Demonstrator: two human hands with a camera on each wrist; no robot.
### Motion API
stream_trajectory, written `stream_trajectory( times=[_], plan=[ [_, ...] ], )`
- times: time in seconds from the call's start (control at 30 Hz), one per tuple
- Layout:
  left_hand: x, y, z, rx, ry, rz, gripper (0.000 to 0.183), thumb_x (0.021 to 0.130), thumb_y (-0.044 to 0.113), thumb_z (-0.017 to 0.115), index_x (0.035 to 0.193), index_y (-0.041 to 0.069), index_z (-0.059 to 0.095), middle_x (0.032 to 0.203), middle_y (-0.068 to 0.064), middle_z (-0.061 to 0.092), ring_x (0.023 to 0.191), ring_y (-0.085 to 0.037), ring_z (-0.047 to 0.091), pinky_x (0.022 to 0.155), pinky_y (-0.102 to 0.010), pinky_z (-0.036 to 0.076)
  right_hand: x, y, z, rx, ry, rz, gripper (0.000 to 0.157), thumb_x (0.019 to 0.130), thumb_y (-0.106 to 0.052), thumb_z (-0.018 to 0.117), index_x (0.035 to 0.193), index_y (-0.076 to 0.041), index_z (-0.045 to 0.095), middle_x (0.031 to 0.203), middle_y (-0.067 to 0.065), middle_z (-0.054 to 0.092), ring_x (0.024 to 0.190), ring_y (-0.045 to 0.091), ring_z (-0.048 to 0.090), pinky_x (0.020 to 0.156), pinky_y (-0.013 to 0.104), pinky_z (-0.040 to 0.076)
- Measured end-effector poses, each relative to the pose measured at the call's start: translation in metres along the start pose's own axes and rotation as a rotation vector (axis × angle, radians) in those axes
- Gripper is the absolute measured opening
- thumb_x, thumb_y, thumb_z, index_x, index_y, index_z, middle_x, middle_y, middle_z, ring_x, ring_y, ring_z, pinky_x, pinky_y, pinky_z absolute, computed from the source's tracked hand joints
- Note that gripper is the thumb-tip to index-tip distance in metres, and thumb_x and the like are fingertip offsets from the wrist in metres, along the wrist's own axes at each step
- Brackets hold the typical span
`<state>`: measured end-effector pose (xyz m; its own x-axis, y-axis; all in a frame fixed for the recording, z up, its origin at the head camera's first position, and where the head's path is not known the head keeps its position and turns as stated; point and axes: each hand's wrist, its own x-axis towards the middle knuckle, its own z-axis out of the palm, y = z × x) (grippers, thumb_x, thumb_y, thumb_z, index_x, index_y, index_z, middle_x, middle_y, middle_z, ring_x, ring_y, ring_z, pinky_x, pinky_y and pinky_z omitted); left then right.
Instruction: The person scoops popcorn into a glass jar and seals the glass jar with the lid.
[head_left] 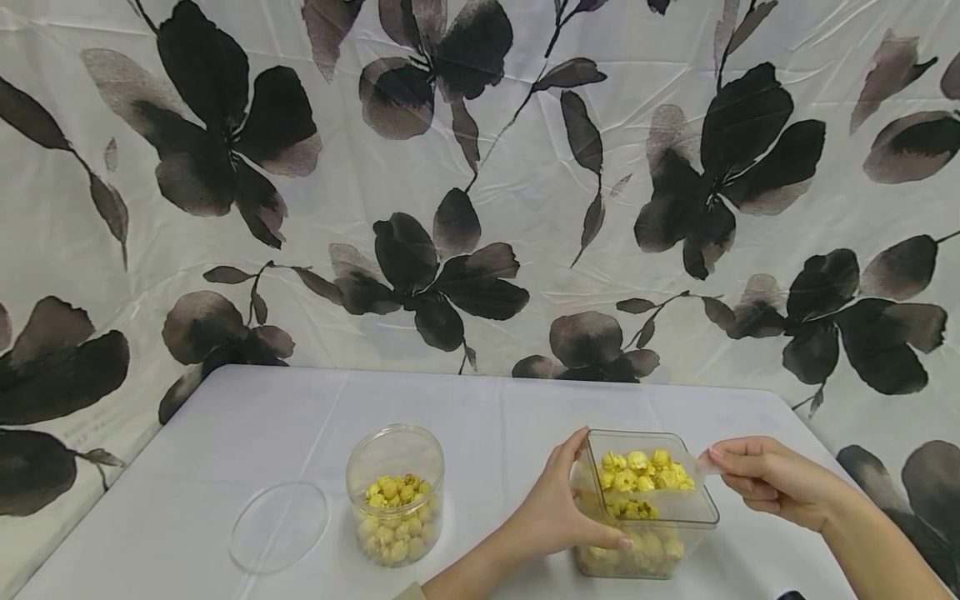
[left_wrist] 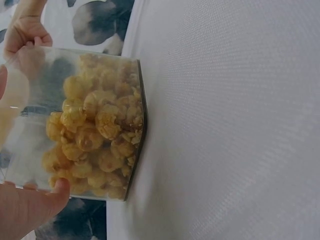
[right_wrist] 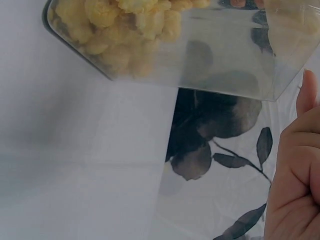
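Observation:
A clear square container (head_left: 705, 518) stands on the table at the right, partly filled with yellow popcorn (head_left: 637, 479). My left hand (head_left: 551, 508) grips its left side, thumb on the near wall and fingers round the far corner. Over the container's right rim, my right hand (head_left: 780, 479) pinches the end of a translucent, whitish scoop-like piece (head_left: 707, 464), which reaches in over the popcorn. The left wrist view shows popcorn (left_wrist: 95, 125) heaped at the container's bottom. In the right wrist view, part of my right hand (right_wrist: 297, 175) is beside the container's upper edge.
To the left stands a round clear jar (head_left: 395, 533) with popcorn in its lower part. Further left a clear round lid (head_left: 279, 529) lies flat on the white table (head_left: 187, 467). A floral cloth (head_left: 480, 192) hangs behind. Some small dark object (head_left: 791, 595) shows at the near edge.

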<state>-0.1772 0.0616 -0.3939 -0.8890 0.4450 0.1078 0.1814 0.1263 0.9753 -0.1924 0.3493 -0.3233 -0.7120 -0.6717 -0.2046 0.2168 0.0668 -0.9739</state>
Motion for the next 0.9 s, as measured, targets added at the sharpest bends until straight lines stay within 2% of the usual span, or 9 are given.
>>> stream_trajectory(
  times=[0.27,0.5,0.73,0.9],
  plan=[
    [-0.0009,-0.0024,0.0003,0.011,-0.001,-0.005,0.112,0.061,0.025,0.089,0.148,0.030,0.017,0.144,0.000,0.026,0.133,-0.020,0.027,0.093,-0.028,0.041,-0.0018,-0.0010,-0.0014,0.018,-0.007,-0.019,0.039,0.102,-0.008,0.031,0.103,-0.013,0.069,0.064,-0.010,0.040,0.049,0.018,0.007,0.044,0.031,0.005],
    [-0.0015,-0.0042,0.0006,-0.025,-0.003,-0.010,0.112,0.061,0.025,0.089,0.147,0.031,0.017,0.145,0.003,0.024,0.134,-0.018,0.025,0.095,-0.028,0.040,-0.0020,-0.0028,-0.0016,0.038,-0.019,-0.038,0.040,0.102,-0.007,0.030,0.105,-0.012,0.069,0.067,-0.010,0.043,0.050,0.018,0.008,0.044,0.031,0.006],
    [-0.0020,-0.0052,0.0017,-0.040,-0.006,0.011,0.110,0.063,0.021,0.087,0.148,0.029,0.016,0.147,0.000,0.021,0.135,-0.021,0.023,0.096,-0.030,0.041,-0.0011,-0.0042,-0.0019,0.044,-0.042,-0.068,0.042,0.102,-0.006,0.028,0.106,-0.011,0.069,0.067,-0.010,0.044,0.049,0.019,0.007,0.043,0.031,0.005],
    [-0.0042,-0.0062,-0.0004,-0.076,-0.023,0.008,0.111,0.064,0.021,0.087,0.148,0.031,0.015,0.150,0.002,0.016,0.137,-0.020,0.019,0.100,-0.035,0.038,0.0001,-0.0059,-0.0015,0.053,-0.062,-0.083,0.042,0.102,-0.005,0.027,0.107,-0.010,0.069,0.068,-0.010,0.045,0.049,0.018,0.007,0.043,0.031,0.005]
  ],
)
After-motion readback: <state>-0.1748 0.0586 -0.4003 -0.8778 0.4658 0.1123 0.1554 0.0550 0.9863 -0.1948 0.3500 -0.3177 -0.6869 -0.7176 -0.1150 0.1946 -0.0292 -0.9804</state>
